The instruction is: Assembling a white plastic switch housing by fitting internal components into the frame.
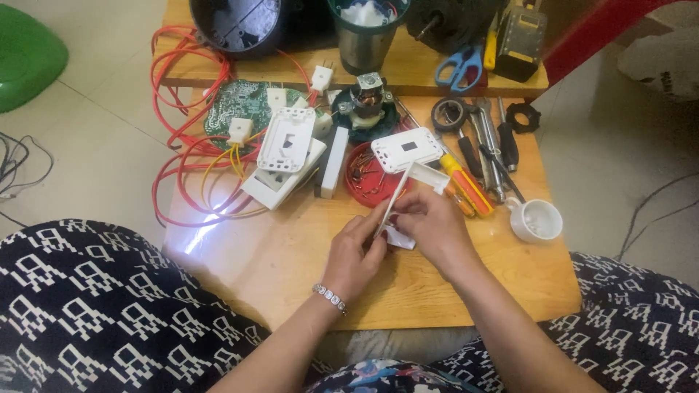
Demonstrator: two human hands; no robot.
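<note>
Patterned black-and-white trousers (pixel 87 306) fill the bottom corners, one knee on each side of a low wooden tabletop (pixel 291 269); both forearms reach forward between them, the left wrist wearing a beaded bracelet (pixel 330 298). Both hands meet near the middle of the tabletop: the left hand (pixel 354 251) pinches the lower end of a thin white plastic frame (pixel 408 185) between thumb and fingertips; the right hand (pixel 434 225) closes on the same frame from the other side, its fingers curled over a small white piece (pixel 400 239) beneath it. That frame stands on edge, tilted up and away from the hands, its far end just in front of a red lid (pixel 364 178) holding small screws; a white switch plate (pixel 405 148) lies across the lid's far rim.

To the left lie two more white switch plates (pixel 286 149) stacked askew, a green circuit board (pixel 247 102) and loops of red wire (pixel 182 73); a small motor (pixel 368 98) sits behind the lid. To the right lie screwdrivers (pixel 466 185), a roll of black tape (pixel 449 113), and a white cup (pixel 536 220) near the edge; blue-handled scissors (pixel 459 67) and a steel tumbler (pixel 364 40) rest on a farther surface.
</note>
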